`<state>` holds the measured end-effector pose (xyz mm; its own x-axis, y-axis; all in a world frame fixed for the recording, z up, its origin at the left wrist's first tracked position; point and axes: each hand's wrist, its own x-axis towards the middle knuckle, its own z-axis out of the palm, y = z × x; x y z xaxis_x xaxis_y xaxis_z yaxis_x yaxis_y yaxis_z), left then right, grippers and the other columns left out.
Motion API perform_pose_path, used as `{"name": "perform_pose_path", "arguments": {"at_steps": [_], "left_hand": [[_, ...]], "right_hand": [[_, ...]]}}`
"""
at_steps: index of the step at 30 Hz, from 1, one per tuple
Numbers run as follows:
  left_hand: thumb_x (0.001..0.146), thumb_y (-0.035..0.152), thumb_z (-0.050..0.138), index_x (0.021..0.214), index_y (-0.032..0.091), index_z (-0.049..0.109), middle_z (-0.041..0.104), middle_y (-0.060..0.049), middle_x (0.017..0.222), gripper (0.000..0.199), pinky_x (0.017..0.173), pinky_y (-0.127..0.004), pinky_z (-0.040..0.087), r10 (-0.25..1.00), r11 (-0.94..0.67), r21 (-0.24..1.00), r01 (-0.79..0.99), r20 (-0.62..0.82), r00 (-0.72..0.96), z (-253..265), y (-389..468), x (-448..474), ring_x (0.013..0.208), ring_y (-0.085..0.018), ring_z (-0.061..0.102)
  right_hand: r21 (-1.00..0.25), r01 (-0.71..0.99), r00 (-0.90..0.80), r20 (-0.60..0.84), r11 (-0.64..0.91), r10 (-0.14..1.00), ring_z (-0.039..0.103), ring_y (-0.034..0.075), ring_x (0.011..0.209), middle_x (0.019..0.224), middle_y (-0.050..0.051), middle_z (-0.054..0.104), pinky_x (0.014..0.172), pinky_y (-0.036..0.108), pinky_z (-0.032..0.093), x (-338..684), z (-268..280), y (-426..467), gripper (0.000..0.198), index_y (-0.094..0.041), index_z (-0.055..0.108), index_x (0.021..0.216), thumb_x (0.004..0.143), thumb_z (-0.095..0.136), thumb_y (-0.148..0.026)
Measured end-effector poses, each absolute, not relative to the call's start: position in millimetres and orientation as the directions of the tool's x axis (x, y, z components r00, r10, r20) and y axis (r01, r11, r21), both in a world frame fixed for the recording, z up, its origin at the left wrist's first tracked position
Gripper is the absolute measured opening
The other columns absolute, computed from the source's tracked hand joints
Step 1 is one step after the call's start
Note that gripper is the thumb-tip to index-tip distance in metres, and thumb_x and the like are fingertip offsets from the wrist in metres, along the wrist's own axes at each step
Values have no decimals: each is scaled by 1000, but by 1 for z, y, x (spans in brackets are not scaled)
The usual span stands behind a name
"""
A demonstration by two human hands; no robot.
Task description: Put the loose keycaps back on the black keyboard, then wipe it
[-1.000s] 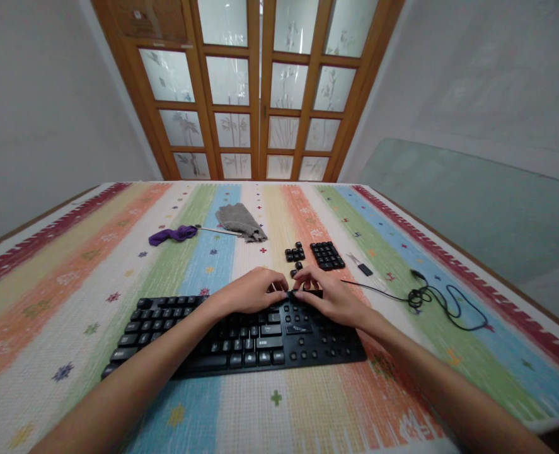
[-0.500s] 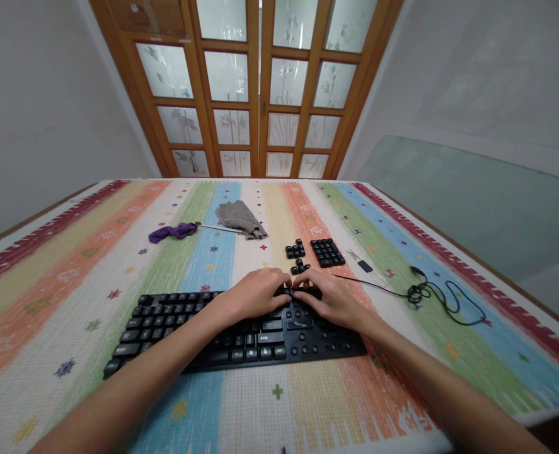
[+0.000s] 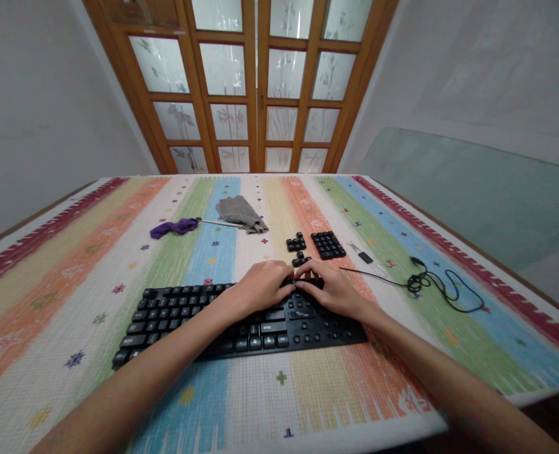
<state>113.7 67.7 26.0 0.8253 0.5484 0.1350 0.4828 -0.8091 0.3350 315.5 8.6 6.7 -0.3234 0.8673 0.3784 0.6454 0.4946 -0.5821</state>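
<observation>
A black keyboard (image 3: 166,315) lies on the striped cloth, its left and middle sections full of keycaps and its right section stripped to bare key posts. At the back edge, over the right section, my left hand (image 3: 266,285) and my right hand (image 3: 330,289) meet. The left thumb and fingers are bent together, their tips close to the right hand's. On the right hand, thumb and index finger curl toward each other in a pinch. Whatever lies between the fingertips is too small or hidden to make out. Just behind the hands sits a small group of loose keycaps (image 3: 300,259).
Beyond the hands are more loose keycaps (image 3: 296,243) and a block of keycaps in rows (image 3: 328,244). A small black-handled wire tool (image 3: 365,257) and a tangled cable (image 3: 418,282) lie to the right. A grey cloth (image 3: 241,213), thin rod and purple cloth (image 3: 172,227) lie at the back left.
The right thumb and index finger have drawn a little closer together at the keyboard's back edge. Both hands stay over the same spot. The view has tilted slightly.
</observation>
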Motion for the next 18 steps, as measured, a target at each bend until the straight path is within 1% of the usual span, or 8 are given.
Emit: {"name": "perform_pose_path", "arguments": {"at_steps": [6, 12, 18], "left_hand": [[94, 27, 57, 101, 17, 68, 72, -10, 99, 16, 79, -33, 50, 547, -812, 321, 487, 129, 827, 29, 66, 114, 93, -25, 68], [92, 24, 58, 102, 16, 67, 72, -10, 100, 16, 78, -34, 50, 553, -806, 331, 491, 124, 824, 32, 64, 115, 92, -26, 68], [91, 24, 56, 99, 16, 66, 72, -10, 98, 15, 79, -34, 50, 560, -799, 342, 495, 125, 819, 33, 63, 116, 91, -25, 67]], "right_hand": [[-566, 655, -329, 383, 500, 863, 63, 19, 82, 93, 5, 68, 77, 37, 50, 318, 6, 9, 8, -20, 62, 99, 92, 61, -23], [-546, 653, -354, 392, 524, 849, 63, 20, 85, 97, 6, 69, 78, 37, 52, 318, 9, 7, 16, -21, 62, 104, 88, 62, -18], [-551, 653, -351, 388, 519, 852, 64, 20, 85, 98, 6, 69, 80, 38, 52, 319, 9, 7, 15, -21, 64, 104, 89, 61, -18]]}}
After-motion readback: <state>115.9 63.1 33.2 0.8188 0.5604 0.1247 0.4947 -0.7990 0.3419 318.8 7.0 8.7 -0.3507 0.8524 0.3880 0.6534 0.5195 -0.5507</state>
